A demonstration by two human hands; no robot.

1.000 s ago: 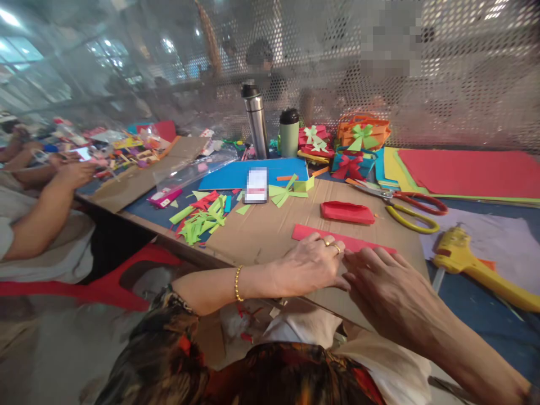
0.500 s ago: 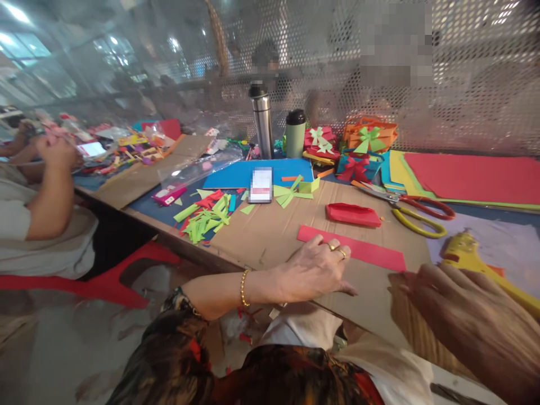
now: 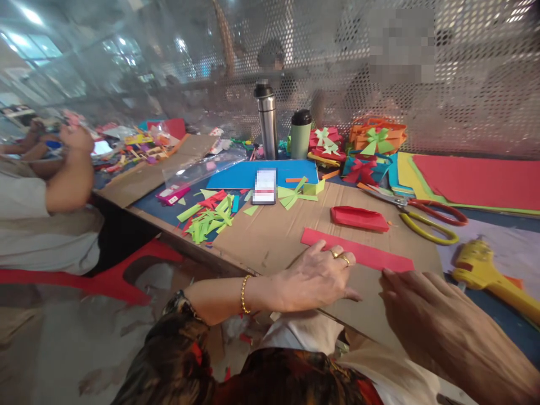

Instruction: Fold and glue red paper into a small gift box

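A flat red paper strip (image 3: pixel 371 256) lies on the brown cardboard (image 3: pixel 270 236). My left hand (image 3: pixel 318 275), with gold rings, rests its fingertips on the strip's near edge, fingers spread and thumb apart. At the strip's right end, my right hand (image 3: pixel 439 315) lies palm down with its fingers extended, touching the near edge. Neither hand grips anything. Just beyond the strip is a folded red paper tray (image 3: pixel 358 218). Scissors with red and yellow handles (image 3: pixel 430 216) lie to its right.
A yellow glue gun (image 3: pixel 485 270) lies at the right. Stacked coloured sheets (image 3: pixel 485 180), a phone (image 3: pixel 264 187), green and red paper scraps (image 3: pixel 208 219), a steel flask (image 3: pixel 267 124) and a green cup (image 3: pixel 300 135) are around. A person (image 3: pixel 50 208) sits at the left.
My right hand has moved left to the near edge of the strip's right end. The view has shifted slightly. My left hand remains on the strip.
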